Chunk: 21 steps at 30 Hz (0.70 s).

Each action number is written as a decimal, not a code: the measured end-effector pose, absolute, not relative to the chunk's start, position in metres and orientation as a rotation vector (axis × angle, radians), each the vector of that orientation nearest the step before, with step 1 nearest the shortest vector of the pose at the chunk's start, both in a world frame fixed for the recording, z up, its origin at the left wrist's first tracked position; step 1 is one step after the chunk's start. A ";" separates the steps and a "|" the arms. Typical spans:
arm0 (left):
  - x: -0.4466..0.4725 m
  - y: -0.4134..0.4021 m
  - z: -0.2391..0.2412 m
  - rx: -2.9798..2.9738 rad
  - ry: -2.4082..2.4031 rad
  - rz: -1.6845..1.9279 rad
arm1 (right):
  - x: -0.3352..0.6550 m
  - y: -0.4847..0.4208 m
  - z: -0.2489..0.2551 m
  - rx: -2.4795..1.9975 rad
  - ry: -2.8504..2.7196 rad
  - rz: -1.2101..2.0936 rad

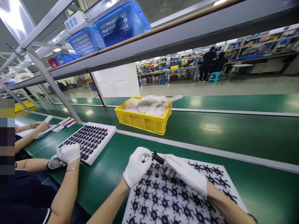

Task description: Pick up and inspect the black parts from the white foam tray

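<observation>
In front of me, my left hand (138,166) and my right hand (187,172), both in white gloves, meet above a white tray (130,203). Between them is a black cylindrical part (158,158) with small prongs at its left end. The right fingers are closed around its lower right side, their tips greyed. Left thumb and forefinger pinch at the pronged end; the exact contact is partly hidden. Rows of black star-shaped pieces (165,203) with curved arms sit in the tray. One round hole (156,175) shows under my hands.
A yellow crate (142,122) with plastic-bagged contents stands across the green bench. To the left, a co-worker's gloved hands (67,154) are near a second white tray (109,133) of black pieces. Blue baskets (123,23) rest on the overhead shelf; a metal post (53,82) rises at left.
</observation>
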<state>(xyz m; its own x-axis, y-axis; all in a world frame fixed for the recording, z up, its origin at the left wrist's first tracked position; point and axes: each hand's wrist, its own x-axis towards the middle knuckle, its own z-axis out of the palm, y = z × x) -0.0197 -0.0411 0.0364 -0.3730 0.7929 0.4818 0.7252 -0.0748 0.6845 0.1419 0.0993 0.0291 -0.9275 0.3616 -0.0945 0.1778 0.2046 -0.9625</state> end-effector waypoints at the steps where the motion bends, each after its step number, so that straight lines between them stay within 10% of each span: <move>1: -0.017 -0.039 0.035 1.606 2.011 1.551 | 0.141 0.098 0.034 -0.504 -2.295 1.873; 21: -0.006 -0.032 0.004 1.171 1.427 1.458 | 0.148 0.085 0.015 -0.487 -2.477 1.004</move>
<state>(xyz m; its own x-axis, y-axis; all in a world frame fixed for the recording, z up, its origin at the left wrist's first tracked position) -0.0060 -0.0321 0.0039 -0.2822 0.9546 0.0952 0.0749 -0.0770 0.9942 0.1479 0.0852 0.0146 -0.8498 0.4648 0.2487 0.1603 0.6773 -0.7180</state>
